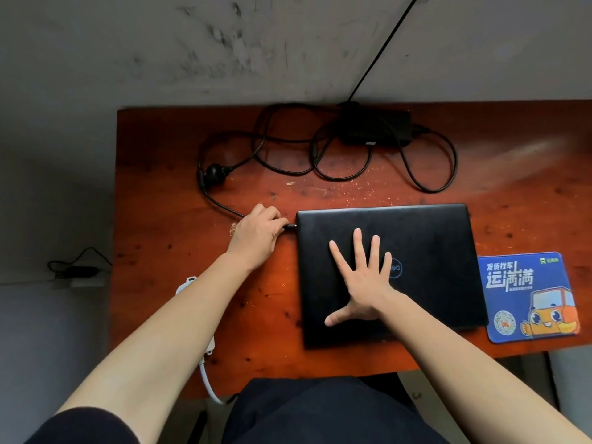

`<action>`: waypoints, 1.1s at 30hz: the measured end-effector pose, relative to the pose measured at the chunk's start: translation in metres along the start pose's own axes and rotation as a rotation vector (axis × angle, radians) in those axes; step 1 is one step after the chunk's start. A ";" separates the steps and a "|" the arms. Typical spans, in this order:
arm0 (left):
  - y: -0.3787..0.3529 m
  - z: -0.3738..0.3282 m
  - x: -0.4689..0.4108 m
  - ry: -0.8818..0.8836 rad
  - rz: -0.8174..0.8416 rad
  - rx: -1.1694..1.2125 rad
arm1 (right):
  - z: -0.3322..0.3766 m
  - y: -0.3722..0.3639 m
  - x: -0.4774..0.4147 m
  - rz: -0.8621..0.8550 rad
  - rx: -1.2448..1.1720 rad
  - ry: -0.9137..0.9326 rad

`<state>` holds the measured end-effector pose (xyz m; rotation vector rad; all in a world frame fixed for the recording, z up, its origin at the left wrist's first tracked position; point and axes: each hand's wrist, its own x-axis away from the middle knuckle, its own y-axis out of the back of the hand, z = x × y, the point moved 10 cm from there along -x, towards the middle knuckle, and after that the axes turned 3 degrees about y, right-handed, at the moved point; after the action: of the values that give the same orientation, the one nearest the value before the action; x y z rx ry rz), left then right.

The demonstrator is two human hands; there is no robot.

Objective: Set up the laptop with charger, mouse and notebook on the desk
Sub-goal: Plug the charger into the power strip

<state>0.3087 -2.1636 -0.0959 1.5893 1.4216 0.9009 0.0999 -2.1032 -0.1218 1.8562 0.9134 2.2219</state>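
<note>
A closed black laptop [426, 238] lies flat on the red-brown wooden desk [166, 193]. My right hand [362, 277] rests palm down on its lid with fingers spread. My left hand [259, 235] pinches the charger plug [291, 226] right at the laptop's left edge. The charger cable [221, 205] runs from the plug back to a tangle of loops and the black power brick [374, 128] at the desk's far edge. A blue mouse pad [528, 296] with an orange cartoon truck lies just right of the laptop. No mouse or notebook is in view.
A black cord [384, 49] climbs the grey wall behind the desk. A white device [187, 283] with a white cable [208, 382] sits under my left forearm at the desk's near left. A power strip [77, 272] lies on the floor to the left. Sawdust specks dot the desk.
</note>
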 end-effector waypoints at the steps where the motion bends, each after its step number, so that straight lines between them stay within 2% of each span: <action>1: -0.002 -0.001 -0.001 -0.006 0.003 0.002 | 0.000 0.000 -0.001 0.004 -0.003 -0.001; 11: -0.013 -0.001 -0.001 0.072 0.065 0.032 | 0.000 -0.002 -0.004 0.001 0.010 -0.019; 14: -0.008 0.002 -0.001 0.110 0.061 0.116 | 0.001 -0.002 -0.003 0.009 0.005 -0.017; 18: 0.022 0.009 -0.007 0.196 -0.071 0.223 | 0.001 -0.002 -0.002 0.014 -0.002 -0.015; 21: 0.045 0.028 -0.013 0.221 -0.161 0.163 | -0.001 -0.003 -0.003 0.007 -0.004 -0.016; 25: 0.055 0.063 -0.009 0.292 -0.173 0.014 | -0.002 -0.003 -0.007 -0.017 -0.004 -0.005; 27: 0.050 0.075 0.000 0.363 -0.120 -0.037 | -0.003 -0.003 -0.007 -0.029 -0.008 -0.004; 31: -0.003 0.084 0.030 0.395 0.266 -0.185 | -0.004 -0.004 -0.009 -0.055 -0.011 0.005; 33: -0.014 0.085 0.036 0.387 0.341 -0.236 | -0.004 -0.003 -0.009 -0.061 -0.014 0.006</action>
<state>0.3834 -2.1357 -0.1449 1.5549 1.2519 1.5868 0.0978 -2.1060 -0.1316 1.7914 0.9408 2.1940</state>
